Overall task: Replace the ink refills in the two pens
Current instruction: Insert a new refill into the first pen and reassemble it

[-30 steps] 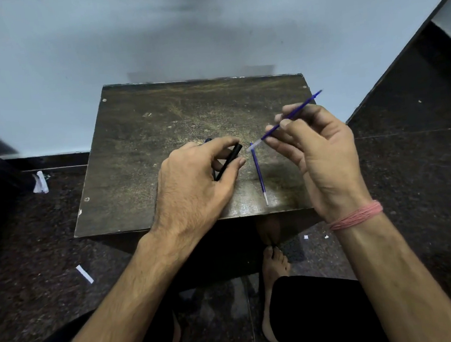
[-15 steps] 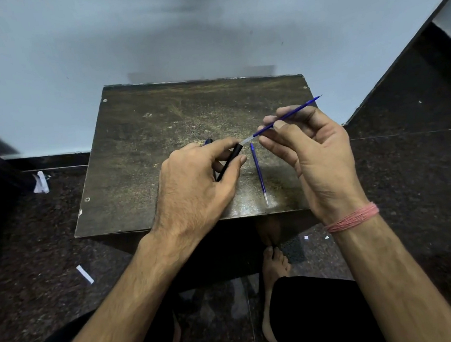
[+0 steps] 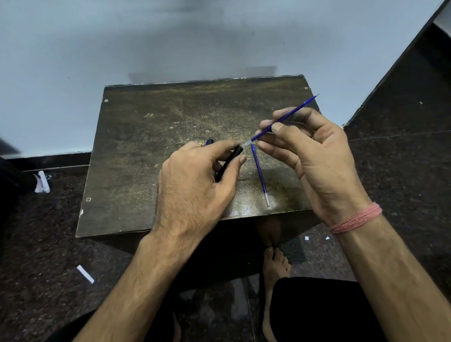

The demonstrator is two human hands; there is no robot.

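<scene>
— How's your light?

— Dim and cool. Your wall is a flat grey-blue with a soft dark smear at top centre. The floor falls almost black.

— Any glare?

— A pale sheen along the near edge of your bench.

— Sharpness?

— Your hands are crisp in the middle; the wide lens bends and smears the picture's edges, most at the left.

Black pen barrel, blue refill
</scene>
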